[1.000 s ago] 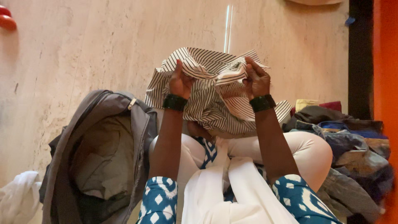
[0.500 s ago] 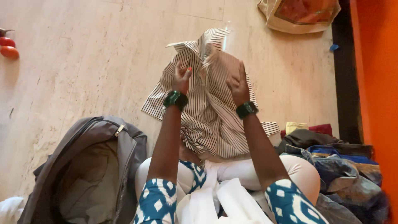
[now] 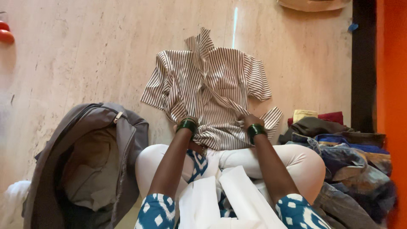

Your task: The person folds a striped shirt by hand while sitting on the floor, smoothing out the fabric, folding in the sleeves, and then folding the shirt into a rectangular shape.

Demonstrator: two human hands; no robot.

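Observation:
A white shirt with thin dark stripes (image 3: 212, 85) lies spread on the beige stone floor in front of my knees, collar pointing away from me. My left hand (image 3: 183, 124) grips its near hem on the left side. My right hand (image 3: 249, 121) grips the near hem on the right. Both wrists wear dark green bangles. Most of each hand is tucked into the cloth, so the fingers are hardly visible. My legs in white trousers (image 3: 296, 159) sit just behind the hem.
An open grey bag (image 3: 91, 161) lies on the floor at my left. A heap of mixed clothes (image 3: 343, 157) is piled at my right, by an orange wall (image 3: 392, 85). Red round things (image 3: 5, 33) sit far left. A cloth bag (image 3: 313, 4) lies at the top.
The striped shirt was held up in the air in both hands. It has come down and now lies spread on the floor, with my hands drawn back to its near hem.

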